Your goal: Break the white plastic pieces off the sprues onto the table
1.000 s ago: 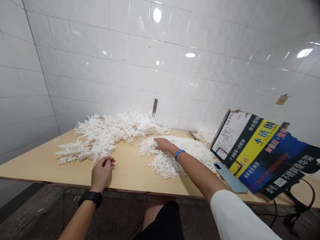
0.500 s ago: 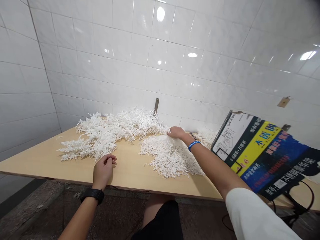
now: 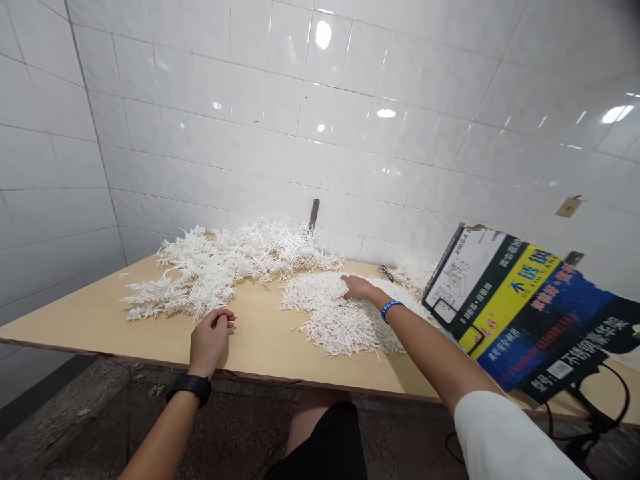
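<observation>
- Centrally, and slightly to the right on the table [image 3: 265,340], we find the heap of short white pieces [image 3: 337,327], spread low and loose.
- We judge that pieces could scatter toward the near edge if the right forearm, which crosses the heap's right part, were to drag through it; a sideways sweep to the left could also mix them with the neighbouring branched pieces.
- We see the right hand [image 3: 357,288] at the far part of the heap, its fingers bunched narrowly and apparently touching it; we cannot tell whether they pinch a piece.
- We note the left hand [image 3: 211,339] near the table's near edge, loosely curled, thumb close to the fingers; its contents, if any, are hidden from us.
- Beyond, far left, we see the pile of white branched pieces [image 3: 240,257].
- At right, we observe the tilted printed cardboard [image 3: 530,320].
</observation>
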`<state>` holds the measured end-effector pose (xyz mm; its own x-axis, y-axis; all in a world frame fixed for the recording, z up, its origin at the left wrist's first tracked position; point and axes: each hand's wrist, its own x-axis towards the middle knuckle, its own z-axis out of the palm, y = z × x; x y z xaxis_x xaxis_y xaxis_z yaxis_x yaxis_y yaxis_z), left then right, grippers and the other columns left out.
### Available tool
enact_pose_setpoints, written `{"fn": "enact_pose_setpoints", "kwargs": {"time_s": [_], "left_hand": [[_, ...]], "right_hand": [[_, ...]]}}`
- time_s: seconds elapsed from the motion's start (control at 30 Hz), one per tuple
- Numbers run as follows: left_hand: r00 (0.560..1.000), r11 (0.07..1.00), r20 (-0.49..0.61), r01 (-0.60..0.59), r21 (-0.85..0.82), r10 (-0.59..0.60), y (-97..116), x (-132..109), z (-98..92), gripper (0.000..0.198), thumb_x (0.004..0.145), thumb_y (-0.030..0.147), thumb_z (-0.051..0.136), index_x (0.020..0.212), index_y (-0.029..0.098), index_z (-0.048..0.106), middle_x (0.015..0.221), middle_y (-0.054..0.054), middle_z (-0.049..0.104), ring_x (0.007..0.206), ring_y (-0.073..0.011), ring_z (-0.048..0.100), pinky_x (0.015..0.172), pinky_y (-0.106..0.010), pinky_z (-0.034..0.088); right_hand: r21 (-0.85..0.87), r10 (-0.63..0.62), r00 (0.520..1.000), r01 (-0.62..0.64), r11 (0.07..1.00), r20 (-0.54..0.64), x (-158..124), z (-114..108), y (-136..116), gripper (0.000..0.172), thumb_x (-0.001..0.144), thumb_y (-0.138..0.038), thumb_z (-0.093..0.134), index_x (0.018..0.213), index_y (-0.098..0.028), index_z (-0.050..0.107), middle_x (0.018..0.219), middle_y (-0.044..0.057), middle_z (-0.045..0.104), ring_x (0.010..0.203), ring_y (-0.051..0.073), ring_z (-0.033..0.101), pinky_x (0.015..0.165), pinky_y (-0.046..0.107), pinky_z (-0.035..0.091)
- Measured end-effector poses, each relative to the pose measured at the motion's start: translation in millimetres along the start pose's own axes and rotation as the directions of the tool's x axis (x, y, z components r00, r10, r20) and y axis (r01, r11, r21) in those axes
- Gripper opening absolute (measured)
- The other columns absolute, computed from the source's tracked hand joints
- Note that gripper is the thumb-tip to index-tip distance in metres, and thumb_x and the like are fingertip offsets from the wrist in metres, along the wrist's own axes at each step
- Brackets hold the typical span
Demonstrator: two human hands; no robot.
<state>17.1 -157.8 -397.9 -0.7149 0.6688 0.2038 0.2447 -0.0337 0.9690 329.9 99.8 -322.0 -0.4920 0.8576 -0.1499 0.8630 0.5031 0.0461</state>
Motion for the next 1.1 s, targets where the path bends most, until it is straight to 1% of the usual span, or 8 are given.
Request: {"fn": "enact_pose_setpoints", "kwargs": {"time_s": [0.1, 0.2, 0.33, 0.5, 0.6, 0.7, 0.87, 1.1], "left_hand": [[1.000, 1.000, -0.006, 0.003, 0.008, -0.003, 1.6, -0.4, -0.3, 0.024, 0.068, 0.033, 0.046, 0.076, 0.018, 0.063, 0.081, -0.007, 0.069, 0.074, -0.0207, 0.065, 0.067, -0.031, 0.053], [1.000, 1.000, 0.001, 0.007, 0.014, -0.007, 1.4, -0.3, -0.3, 0.024, 0.069, 0.034, 0.046, 0.077, 0.018, 0.063, 0.082, -0.007, 0.069, 0.075, -0.0211, 0.065, 0.068, -0.031, 0.052], [1.000, 1.000, 0.009, 0.007, 0.023, -0.007, -2.0, 1.4, -0.2, 0.024, 0.070, 0.034, 0.046, 0.077, 0.018, 0.063, 0.083, -0.007, 0.069, 0.075, -0.0212, 0.065, 0.069, -0.031, 0.052], [1.000, 0.999, 0.004, -0.007, 0.036, 0.007, -4.3, 3.0, 0.6, 0.024, 0.070, 0.033, 0.046, 0.078, 0.019, 0.063, 0.083, -0.007, 0.069, 0.076, -0.0215, 0.065, 0.070, -0.032, 0.051], [1.000, 1.000, 0.004, -0.007, 0.028, 0.007, -3.4, 2.3, 0.9, 0.024, 0.070, 0.033, 0.046, 0.078, 0.019, 0.063, 0.083, -0.007, 0.069, 0.076, -0.0214, 0.065, 0.069, -0.032, 0.051], [1.000, 1.000, -0.002, 0.002, 0.023, -0.002, -2.7, 1.6, 1.1, 0.024, 0.070, 0.034, 0.046, 0.078, 0.019, 0.063, 0.083, -0.006, 0.069, 0.076, -0.0210, 0.065, 0.068, -0.031, 0.051], [1.000, 0.999, 0.008, -0.008, 0.036, 0.007, -4.1, 2.4, 0.9, 0.024, 0.070, 0.034, 0.046, 0.078, 0.019, 0.063, 0.085, -0.007, 0.069, 0.075, -0.0207, 0.066, 0.068, -0.031, 0.052], [1.000, 0.997, -0.004, -0.024, 0.072, 0.025, -2.7, 2.6, -0.3, 0.024, 0.069, 0.033, 0.046, 0.076, 0.019, 0.064, 0.082, -0.007, 0.070, 0.074, -0.0217, 0.066, 0.069, -0.032, 0.053]], "right_hand": [[-0.006, 0.000, 0.999, -0.001, 1.000, -0.047, 1.1, -5.6, -3.2, 0.047, 0.089, -0.037, 0.060, 0.132, -0.020, 0.050, 0.133, 0.012, 0.053, 0.114, 0.025, 0.056, 0.095, 0.044, 0.046], [-0.004, 0.024, 0.994, -0.025, 1.000, -0.104, 1.6, -17.8, -1.5, 0.039, 0.093, -0.042, 0.053, 0.124, -0.019, 0.056, 0.127, 0.013, 0.058, 0.111, 0.027, 0.058, 0.091, 0.043, 0.047], [0.024, 0.054, 0.989, -0.051, 0.998, -0.141, 1.0, -44.4, 13.1, 0.057, 0.088, -0.060, 0.049, 0.123, -0.017, 0.059, 0.127, 0.019, 0.060, 0.114, 0.035, 0.057, 0.087, 0.041, 0.047], [0.078, 0.029, 0.998, -0.024, 0.997, -0.054, -7.6, -64.9, 45.0, 0.084, 0.073, -0.071, 0.060, 0.136, -0.016, 0.050, 0.144, 0.015, 0.046, 0.129, 0.035, 0.045, 0.101, 0.039, 0.041], [0.103, 0.035, 0.999, -0.039, 0.994, 0.041, -18.3, -47.1, 56.9, 0.103, 0.062, -0.070, 0.069, 0.145, -0.017, 0.038, 0.151, 0.013, 0.037, 0.135, 0.034, 0.038, 0.108, 0.039, 0.035], [0.114, 0.086, 0.992, -0.096, 0.989, 0.088, -29.3, -12.2, 56.1, 0.111, 0.061, -0.067, 0.072, 0.149, -0.013, 0.031, 0.151, 0.018, 0.034, 0.134, 0.035, 0.040, 0.107, 0.040, 0.037], [0.116, 0.141, 0.990, -0.138, 0.984, -0.023, -35.0, 20.4, 42.4, 0.085, 0.083, -0.048, 0.062, 0.150, -0.013, 0.025, 0.155, 0.018, 0.025, 0.140, 0.030, 0.030, 0.111, 0.036, 0.031], [0.113, 0.129, 0.980, -0.113, 0.987, -0.152, -28.4, -13.7, 39.4, 0.054, 0.091, -0.044, 0.054, 0.140, -0.023, 0.044, 0.144, 0.013, 0.046, 0.127, 0.029, 0.048, 0.105, 0.047, 0.037]]}}
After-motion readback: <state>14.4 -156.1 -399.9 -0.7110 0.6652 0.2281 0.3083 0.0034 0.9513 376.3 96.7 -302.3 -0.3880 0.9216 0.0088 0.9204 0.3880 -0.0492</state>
